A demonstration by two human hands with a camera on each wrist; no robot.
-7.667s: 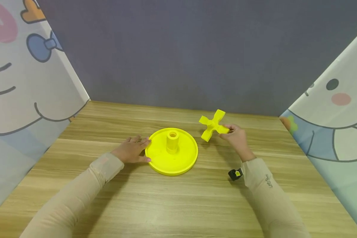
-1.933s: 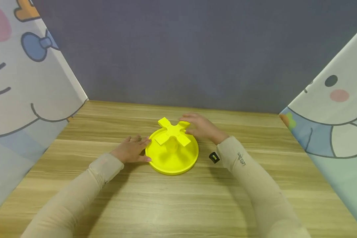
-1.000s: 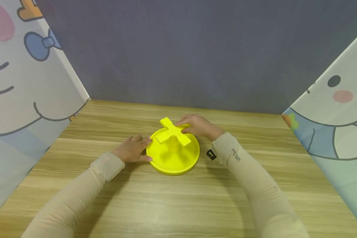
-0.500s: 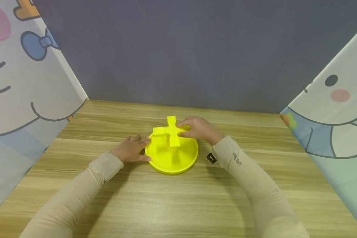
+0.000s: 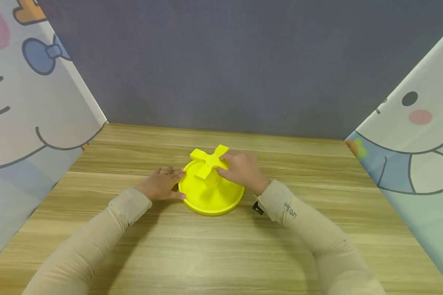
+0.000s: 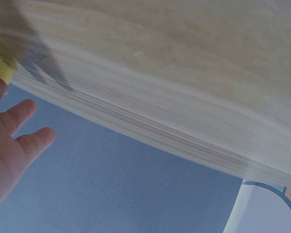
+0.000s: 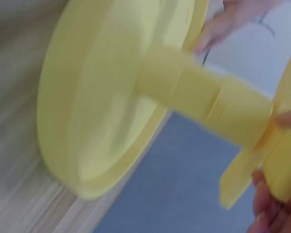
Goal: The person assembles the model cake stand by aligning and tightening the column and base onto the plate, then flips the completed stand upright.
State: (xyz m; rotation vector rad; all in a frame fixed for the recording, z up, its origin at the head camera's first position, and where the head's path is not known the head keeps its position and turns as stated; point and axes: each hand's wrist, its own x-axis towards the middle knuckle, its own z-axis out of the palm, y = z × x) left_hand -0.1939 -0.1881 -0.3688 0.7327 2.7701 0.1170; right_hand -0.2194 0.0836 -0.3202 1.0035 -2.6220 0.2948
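A yellow four-armed cross piece [image 5: 205,159] sits on top of the upright post [image 7: 160,73] of a round yellow base [image 5: 210,200]. In the right wrist view a short thick stem joins the cross to the post, with seams along the column. My right hand [image 5: 241,170] pinches one arm of the cross between thumb and fingers, hiding part of that arm. My left hand [image 5: 160,185] lies at the base's left rim, fingers spread and straight, fingertips touching the edge. Only some of its fingers and a bit of yellow rim show in the left wrist view.
The base stands on a wood-grain table [image 5: 170,254]. A dark grey panel [image 5: 225,69] rises behind it, with cartoon-printed panels on both sides. A small black device [image 5: 257,207] hangs at the right wrist.
The cross, held right of the base in the oldest frame, is now on the post. Within the last second it has turned, and my right hand has shifted its hold and come nearer.
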